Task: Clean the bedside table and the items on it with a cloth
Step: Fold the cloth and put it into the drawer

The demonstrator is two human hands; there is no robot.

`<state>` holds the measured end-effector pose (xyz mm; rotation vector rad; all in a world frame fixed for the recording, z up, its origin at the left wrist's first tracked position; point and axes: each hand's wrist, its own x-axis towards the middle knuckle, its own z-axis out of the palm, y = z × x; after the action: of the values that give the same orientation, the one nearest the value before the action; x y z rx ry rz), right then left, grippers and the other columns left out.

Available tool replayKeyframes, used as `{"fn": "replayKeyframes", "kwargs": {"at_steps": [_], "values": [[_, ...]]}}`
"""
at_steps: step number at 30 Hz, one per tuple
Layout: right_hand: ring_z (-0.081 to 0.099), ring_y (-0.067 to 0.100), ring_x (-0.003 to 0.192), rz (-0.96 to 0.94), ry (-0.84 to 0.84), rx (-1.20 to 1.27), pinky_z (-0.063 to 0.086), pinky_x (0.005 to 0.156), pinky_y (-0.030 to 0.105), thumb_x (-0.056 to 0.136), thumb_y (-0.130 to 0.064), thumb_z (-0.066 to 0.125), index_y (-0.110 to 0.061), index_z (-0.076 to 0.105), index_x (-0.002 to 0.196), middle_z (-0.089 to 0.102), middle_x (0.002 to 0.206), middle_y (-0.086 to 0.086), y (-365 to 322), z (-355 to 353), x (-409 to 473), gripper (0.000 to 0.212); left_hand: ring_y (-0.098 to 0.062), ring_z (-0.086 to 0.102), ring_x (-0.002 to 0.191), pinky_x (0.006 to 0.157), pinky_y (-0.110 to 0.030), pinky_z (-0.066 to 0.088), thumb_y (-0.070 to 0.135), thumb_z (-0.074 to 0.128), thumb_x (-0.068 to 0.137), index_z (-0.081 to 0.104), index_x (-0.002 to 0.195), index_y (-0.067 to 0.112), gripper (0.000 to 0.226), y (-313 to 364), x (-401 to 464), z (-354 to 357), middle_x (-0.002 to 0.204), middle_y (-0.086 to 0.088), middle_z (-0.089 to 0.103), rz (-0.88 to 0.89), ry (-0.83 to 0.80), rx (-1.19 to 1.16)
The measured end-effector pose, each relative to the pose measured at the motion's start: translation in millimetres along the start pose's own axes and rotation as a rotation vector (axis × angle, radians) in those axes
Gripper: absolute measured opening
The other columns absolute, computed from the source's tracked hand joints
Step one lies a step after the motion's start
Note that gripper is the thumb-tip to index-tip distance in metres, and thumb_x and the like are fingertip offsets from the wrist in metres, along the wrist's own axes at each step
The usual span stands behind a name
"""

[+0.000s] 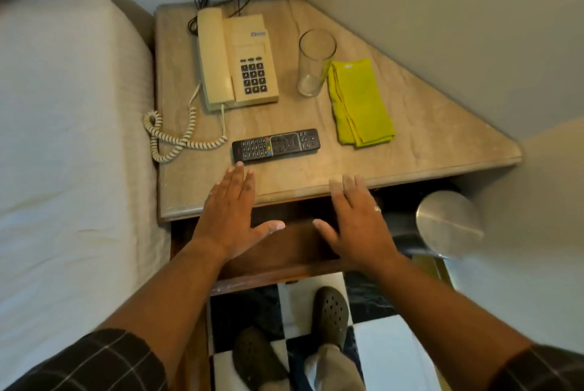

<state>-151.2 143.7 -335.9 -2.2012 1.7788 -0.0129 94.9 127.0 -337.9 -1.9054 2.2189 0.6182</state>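
The bedside table has a pale stone top set into a room corner. A folded yellow-green cloth lies on its right side, beside an empty clear glass. A cream telephone stands at the back left, its coiled cord hanging off the left edge. A black remote lies near the front. My left hand hovers flat over the front edge, fingertips just short of the remote. My right hand is spread flat over the front edge too. Both hold nothing.
A white bed borders the table on the left. Walls close in the back and right. A steel bin with a lid stands under the table's right end. Below the top is a dark wooden shelf, then checkered floor and my shoes.
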Motion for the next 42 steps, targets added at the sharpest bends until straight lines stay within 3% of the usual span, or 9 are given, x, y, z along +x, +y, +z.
{"fn": "replayKeyframes", "kwargs": {"at_steps": [6,11,19,21,26,28,31,36,42], "values": [[0.0,0.038,0.148,0.071,0.039,-0.128,0.013,0.118,0.051,0.092,-0.063,0.032,-0.007,0.011,0.153,0.004,0.16,0.022,47,-28,84,0.086,-0.023,-0.001,0.152,0.122,-0.039,0.007,0.071,0.036,0.088,0.005,0.156,0.012,0.095,49,55,-30,0.165,-0.011,-0.003,0.111,0.061,-0.076],[0.035,0.042,0.133,0.517,0.135,0.288,0.033,0.104,0.045,0.099,-0.045,0.039,-0.002,0.035,0.141,0.038,0.145,0.026,91,-44,133,0.061,-0.029,0.031,0.143,0.115,-0.039,0.028,0.039,0.046,0.1,0.032,0.149,0.009,0.059,102,114,-45,0.156,-0.013,0.032,0.117,0.115,-0.308],[0.06,0.03,0.077,0.654,-0.057,0.554,0.035,0.052,0.028,0.081,-0.034,0.069,-0.007,0.056,0.08,0.057,0.083,0.009,126,-43,168,0.03,-0.035,0.055,0.114,0.075,-0.03,0.036,0.029,0.059,0.094,0.057,0.115,0.005,0.032,165,208,-50,0.124,-0.016,0.06,-0.373,0.102,-0.618],[0.061,0.029,0.064,0.713,-0.106,0.705,0.051,0.052,0.034,0.073,-0.031,0.074,-0.008,0.053,0.068,0.058,0.071,0.009,136,-46,171,0.031,-0.035,0.06,0.107,0.072,-0.031,0.041,0.019,0.06,0.09,0.061,0.108,0.003,0.024,169,217,-47,0.117,-0.016,0.065,-0.477,0.07,-0.634],[0.067,0.036,0.086,0.944,0.142,0.831,0.057,0.069,0.042,0.062,-0.033,0.075,-0.003,0.065,0.091,0.067,0.095,0.018,202,-76,180,0.043,-0.035,0.069,0.095,0.085,-0.043,0.057,0.014,0.066,0.085,0.065,0.089,0.01,0.006,234,197,-26,0.103,-0.019,0.071,-0.585,-0.043,-1.014],[0.066,0.035,0.086,0.944,0.212,0.848,0.054,0.069,0.043,0.064,-0.03,0.075,-0.009,0.061,0.081,0.064,0.087,0.015,219,-82,180,0.03,-0.031,0.065,0.095,0.08,-0.033,0.051,0.031,0.068,0.084,0.059,0.081,0.018,0.017,247,195,-32,0.101,-0.011,0.07,-0.518,0.121,-0.915],[0.057,0.03,0.073,0.905,0.179,0.779,0.044,0.055,0.035,0.069,-0.033,0.073,-0.014,0.051,0.068,0.054,0.077,0.01,228,-79,180,0.029,-0.033,0.051,0.113,0.087,-0.039,0.043,0.042,0.064,0.087,0.059,0.109,0.019,0.032,228,223,-56,0.121,-0.009,0.056,-0.476,0.346,-0.599],[0.061,0.039,0.099,0.976,0.187,0.623,0.04,0.07,0.032,0.08,-0.037,0.06,-0.006,0.063,0.101,0.065,0.109,0.017,225,-65,178,0.038,-0.036,0.057,0.115,0.081,-0.036,0.043,0.038,0.064,0.091,0.059,0.116,0.008,0.039,207,260,-66,0.126,-0.014,0.06,-0.449,0.019,-0.427],[0.059,0.039,0.108,0.922,0.231,0.517,0.037,0.074,0.032,0.09,-0.035,0.056,-0.008,0.06,0.108,0.063,0.119,0.017,207,-58,173,0.033,-0.035,0.058,0.116,0.09,-0.038,0.048,0.02,0.064,0.091,0.061,0.117,0.008,0.029,199,271,-50,0.128,-0.015,0.061,-0.54,0.091,-0.547]]}}
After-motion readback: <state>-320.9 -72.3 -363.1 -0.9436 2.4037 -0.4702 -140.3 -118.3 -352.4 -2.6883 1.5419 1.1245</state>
